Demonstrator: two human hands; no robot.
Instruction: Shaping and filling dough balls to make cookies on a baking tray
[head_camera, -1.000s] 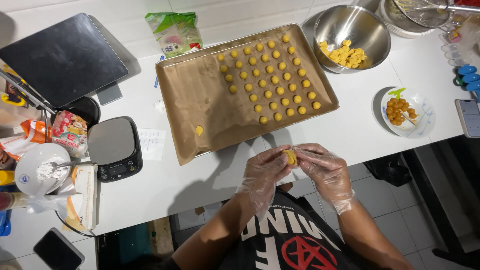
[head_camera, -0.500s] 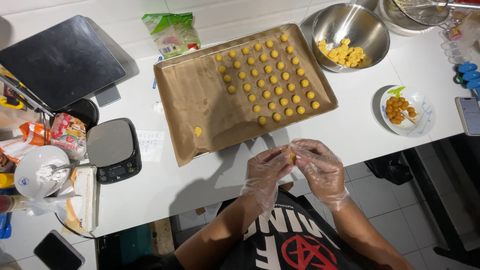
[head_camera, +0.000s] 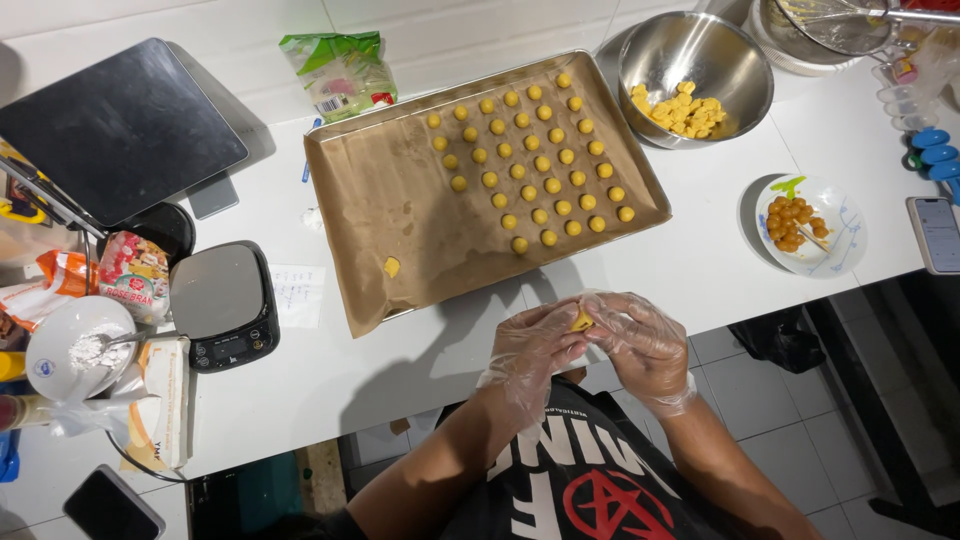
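Both hands wear thin clear plastic gloves and meet just off the near edge of the white counter (head_camera: 700, 270). The left hand (head_camera: 530, 350) and the right hand (head_camera: 640, 345) curl inward, fingertips pressed together around a small piece of yellow dough (head_camera: 581, 321) — pinched between them, only its top edge showing. Beyond the hands lies a rectangular metal baking tray lined with brown paper (head_camera: 400, 220), its far right part filled with rows of small yellow dough balls (head_camera: 530, 160); one stray yellow scrap (head_camera: 391, 267) sits alone near the front. A steel mixing bowl of yellow dough chunks (head_camera: 694, 75) stands just beside the tray — to its right.
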